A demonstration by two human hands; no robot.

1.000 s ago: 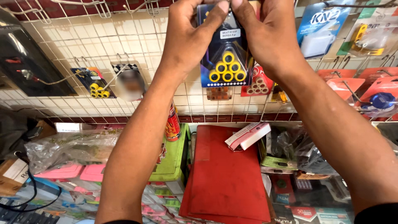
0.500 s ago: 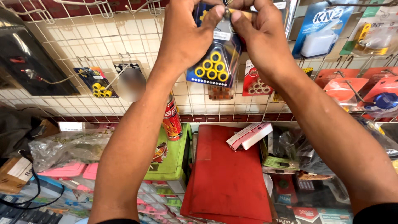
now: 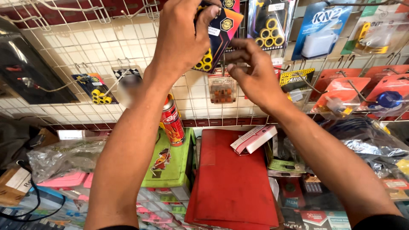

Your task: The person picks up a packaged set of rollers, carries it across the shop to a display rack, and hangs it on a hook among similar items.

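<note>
Head view, starting from the grips. Left hand [image 3: 181, 40] raised high, clenched on a dark blister pack [image 3: 215, 36] of yellow rollers, thumb pressed across the card front, pack tilted with its long axis running from about 1 o'clock down to 7 o'clock. Right hand [image 3: 251, 74] just below and to the right, at roughly 4 o'clock from the pack, fingers [image 3: 236, 55] curled and pinched near a thin metal hook [image 3: 222, 68] under the pack's lower edge; cannot tell whether anything sits between those fingertips. Left hand plainly the nearer of the two, already holding the pack; right hand close beside it but apart from the card.

Outward from there: white wire grid panel [image 3: 85, 47] behind both hands, hung with more carded goods. Second pack of yellow rollers [image 3: 268, 27] at 3 o'clock from the held one, clear packet of small brown pieces [image 3: 222, 90] at 6 o'clock, smaller yellow-roller card [image 3: 96, 87] far off at 8 o'clock, red-backed cards [image 3: 375, 89] at far right. Lower down, red spray can [image 3: 172, 121] standing beside the left forearm, green case [image 3: 170, 162] under it, red folder [image 3: 232, 179] at centre with a pink-and-white box [image 3: 254, 138] lying on its upper edge. Plastic-wrapped stock [image 3: 64, 155] at lower left.
</note>
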